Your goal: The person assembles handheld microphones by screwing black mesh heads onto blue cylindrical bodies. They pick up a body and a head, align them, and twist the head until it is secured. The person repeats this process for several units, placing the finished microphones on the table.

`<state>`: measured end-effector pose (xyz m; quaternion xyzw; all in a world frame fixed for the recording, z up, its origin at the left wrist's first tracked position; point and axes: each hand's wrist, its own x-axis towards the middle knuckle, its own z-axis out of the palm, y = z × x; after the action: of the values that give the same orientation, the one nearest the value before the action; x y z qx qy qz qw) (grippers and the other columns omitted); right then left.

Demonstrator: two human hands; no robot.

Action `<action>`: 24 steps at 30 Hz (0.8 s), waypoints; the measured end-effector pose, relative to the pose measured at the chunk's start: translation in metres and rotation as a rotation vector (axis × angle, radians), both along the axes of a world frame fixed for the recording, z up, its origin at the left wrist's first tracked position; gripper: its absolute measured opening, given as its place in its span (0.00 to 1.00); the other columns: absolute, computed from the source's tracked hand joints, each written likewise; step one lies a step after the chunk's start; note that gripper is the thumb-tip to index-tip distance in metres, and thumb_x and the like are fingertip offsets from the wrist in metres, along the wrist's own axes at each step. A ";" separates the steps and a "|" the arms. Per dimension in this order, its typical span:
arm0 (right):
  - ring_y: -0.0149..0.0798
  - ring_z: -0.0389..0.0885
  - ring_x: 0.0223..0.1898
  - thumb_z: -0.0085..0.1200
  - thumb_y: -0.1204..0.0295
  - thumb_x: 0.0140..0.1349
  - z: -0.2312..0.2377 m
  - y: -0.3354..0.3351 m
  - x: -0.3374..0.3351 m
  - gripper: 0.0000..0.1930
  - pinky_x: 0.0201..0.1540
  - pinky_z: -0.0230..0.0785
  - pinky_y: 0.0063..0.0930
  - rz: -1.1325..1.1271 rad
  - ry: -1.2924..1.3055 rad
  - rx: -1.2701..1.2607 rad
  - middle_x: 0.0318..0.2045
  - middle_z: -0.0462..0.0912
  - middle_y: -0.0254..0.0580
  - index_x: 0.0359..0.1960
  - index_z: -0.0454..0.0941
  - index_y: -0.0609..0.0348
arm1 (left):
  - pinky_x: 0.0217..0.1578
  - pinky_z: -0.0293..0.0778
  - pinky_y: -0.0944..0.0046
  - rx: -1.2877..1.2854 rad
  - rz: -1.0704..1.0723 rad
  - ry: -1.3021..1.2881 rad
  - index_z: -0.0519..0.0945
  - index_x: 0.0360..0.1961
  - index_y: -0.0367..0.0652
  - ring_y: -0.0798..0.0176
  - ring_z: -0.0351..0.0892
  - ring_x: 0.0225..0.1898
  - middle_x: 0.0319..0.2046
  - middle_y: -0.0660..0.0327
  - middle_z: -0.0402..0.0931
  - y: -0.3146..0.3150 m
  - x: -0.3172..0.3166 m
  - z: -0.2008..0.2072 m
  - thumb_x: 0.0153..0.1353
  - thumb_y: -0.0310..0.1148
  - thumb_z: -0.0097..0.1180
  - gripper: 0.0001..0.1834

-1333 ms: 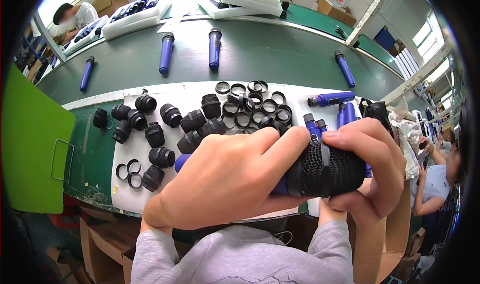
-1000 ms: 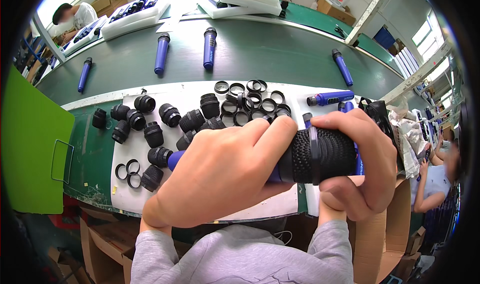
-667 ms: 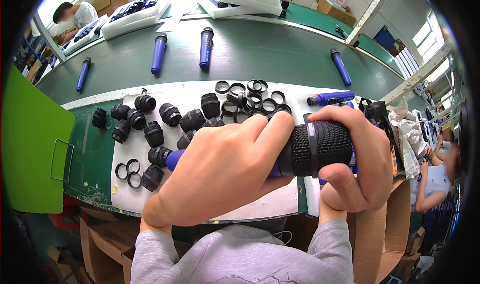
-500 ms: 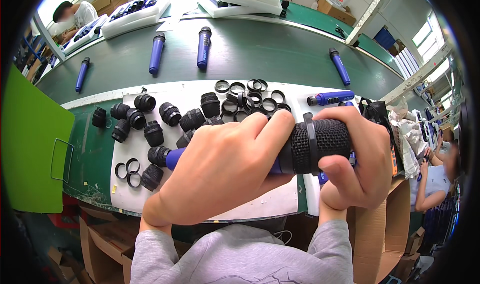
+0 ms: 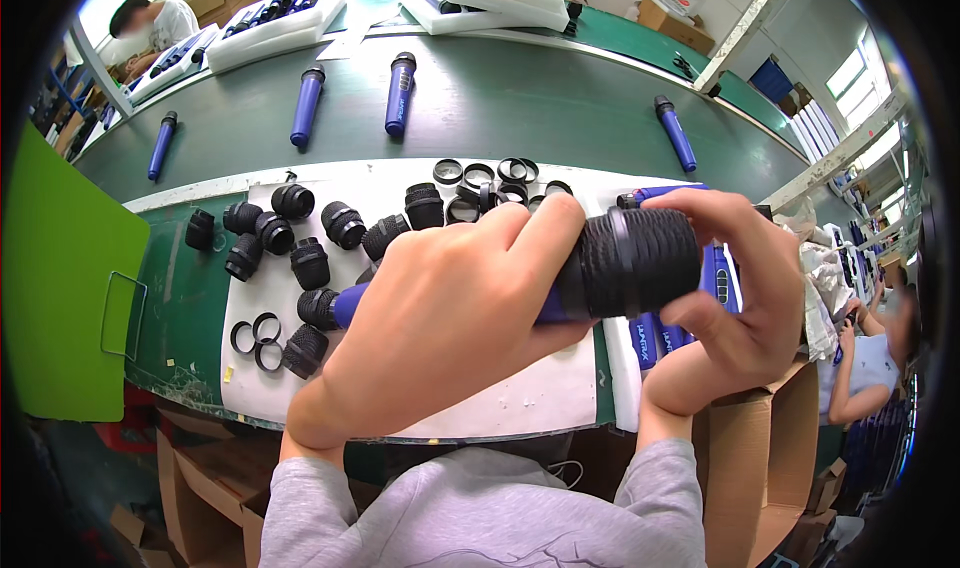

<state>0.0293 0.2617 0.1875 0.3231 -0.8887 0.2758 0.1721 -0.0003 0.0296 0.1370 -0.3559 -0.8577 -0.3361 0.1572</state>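
Microphone head (image 5: 640, 261): black matt mesh; body (image 5: 350, 303): glossy blue plastic.

Both forearms are coming up from the bottom edge in grey sleeves and meeting close together in the middle. The left hand (image 5: 450, 318) is lying knuckles-up with its fingers curling over and its thumb pointing off to the right, gripping pretty firmly. The right hand (image 5: 735, 298) is sitting just beside it, wrist bending back, fingers arching over the top while the thumb is pressing in from underneath.
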 end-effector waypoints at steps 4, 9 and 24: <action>0.30 0.75 0.28 0.59 0.42 0.57 -0.005 -0.006 -0.011 0.35 0.32 0.65 0.22 -0.109 -0.054 -0.004 0.29 0.79 0.39 0.45 0.77 0.69 | 0.31 0.79 0.55 0.020 0.035 -0.003 0.77 0.45 0.43 0.46 0.84 0.30 0.31 0.51 0.82 0.003 -0.006 -0.004 0.41 0.36 0.76 0.29; 0.28 0.76 0.33 0.62 0.44 0.58 -0.008 0.007 -0.024 0.39 0.38 0.67 0.22 0.073 -0.077 -0.090 0.36 0.80 0.40 0.55 0.73 0.71 | 0.30 0.78 0.55 0.054 0.034 0.004 0.76 0.45 0.43 0.45 0.84 0.30 0.30 0.51 0.82 0.005 -0.014 -0.008 0.43 0.38 0.76 0.28; 0.25 0.77 0.35 0.69 0.55 0.55 -0.011 0.006 -0.033 0.35 0.32 0.65 0.18 0.093 -0.174 -0.191 0.37 0.80 0.36 0.59 0.73 0.65 | 0.30 0.76 0.54 0.051 0.042 -0.043 0.76 0.41 0.42 0.44 0.82 0.29 0.27 0.50 0.80 0.004 -0.030 -0.011 0.45 0.41 0.75 0.26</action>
<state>-0.0039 0.2678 0.1764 0.3209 -0.8541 0.3940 0.1113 -0.0306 0.0333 0.1258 -0.3262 -0.8594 -0.3621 0.1547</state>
